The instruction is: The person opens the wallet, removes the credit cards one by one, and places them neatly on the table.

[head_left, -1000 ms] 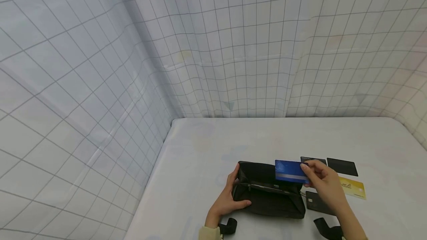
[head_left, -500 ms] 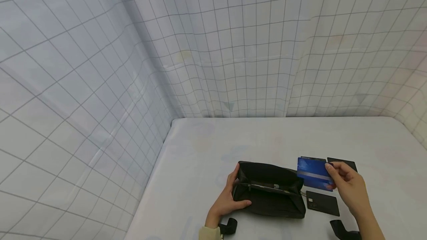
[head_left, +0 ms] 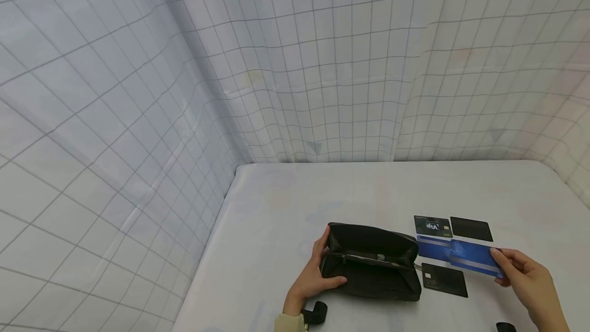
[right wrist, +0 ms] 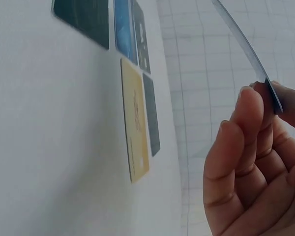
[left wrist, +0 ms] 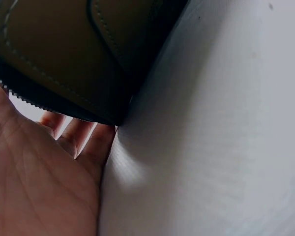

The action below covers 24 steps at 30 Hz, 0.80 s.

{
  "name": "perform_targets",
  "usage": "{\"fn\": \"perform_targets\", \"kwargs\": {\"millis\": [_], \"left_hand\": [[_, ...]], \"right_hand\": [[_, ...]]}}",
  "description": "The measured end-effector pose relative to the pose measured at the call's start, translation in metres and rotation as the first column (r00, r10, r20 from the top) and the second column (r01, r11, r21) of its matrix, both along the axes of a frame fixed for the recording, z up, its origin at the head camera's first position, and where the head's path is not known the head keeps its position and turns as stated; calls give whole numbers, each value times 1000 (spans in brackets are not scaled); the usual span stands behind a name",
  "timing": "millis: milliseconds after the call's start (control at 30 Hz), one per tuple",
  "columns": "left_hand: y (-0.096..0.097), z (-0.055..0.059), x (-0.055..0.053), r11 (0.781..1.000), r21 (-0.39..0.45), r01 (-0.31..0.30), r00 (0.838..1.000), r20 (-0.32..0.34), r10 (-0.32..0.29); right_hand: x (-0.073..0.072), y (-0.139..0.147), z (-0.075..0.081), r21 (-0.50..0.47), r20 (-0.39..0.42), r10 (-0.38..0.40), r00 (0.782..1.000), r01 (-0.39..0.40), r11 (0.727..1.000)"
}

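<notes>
A black zip wallet [head_left: 373,263] lies spread wide at the top in the head view. My left hand [head_left: 315,275] grips its left end, thumb in front and fingers behind; the left wrist view shows the wallet's stitched brown-looking side [left wrist: 54,54] over the palm [left wrist: 34,172]. To the right, my right hand [head_left: 530,278] pinches a blue card [head_left: 475,256] by its right end. The right wrist view shows that card [right wrist: 243,42] edge-on, raised off the table. Beneath it lies a yellow card [right wrist: 134,120], hidden in the head view.
Another blue card [head_left: 433,248] lies by the wallet's right end. Around it are a dark "Vip" card [head_left: 433,226], a plain black card [head_left: 471,229] and a black VIP card [head_left: 444,279]. The white table [head_left: 276,204] meets a grid-patterned curtain [head_left: 332,91] behind.
My right hand has carried the blue card rightward from above the wallet, past the lying blue card, to over the yellow one. The left hand and wallet have stayed put.
</notes>
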<state>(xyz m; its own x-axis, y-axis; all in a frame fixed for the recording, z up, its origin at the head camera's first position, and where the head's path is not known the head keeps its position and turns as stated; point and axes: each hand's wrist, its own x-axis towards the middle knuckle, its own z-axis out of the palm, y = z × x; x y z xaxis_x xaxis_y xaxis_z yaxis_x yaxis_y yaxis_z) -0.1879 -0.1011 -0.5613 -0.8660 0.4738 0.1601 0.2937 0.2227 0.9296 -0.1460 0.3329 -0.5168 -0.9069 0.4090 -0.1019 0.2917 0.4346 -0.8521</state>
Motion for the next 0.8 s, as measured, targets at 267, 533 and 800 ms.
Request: {"fn": "perform_targets", "kwargs": {"millis": [267, 533, 800], "left_hand": [[-2, -1, -1, 1000, 13, 4, 1000, 2, -4], [-2, -3, 0, 1000, 17, 9, 1000, -7, -9], [-2, -4, 0, 1000, 3, 3, 1000, -16, -3]], "right_hand": [[3, 37, -33, -11, 190, -36, 981, 38, 999], [9, 52, -50, 18, 224, -27, 974, 24, 1000], [12, 51, -56, 25, 261, -36, 965, 31, 999]]}}
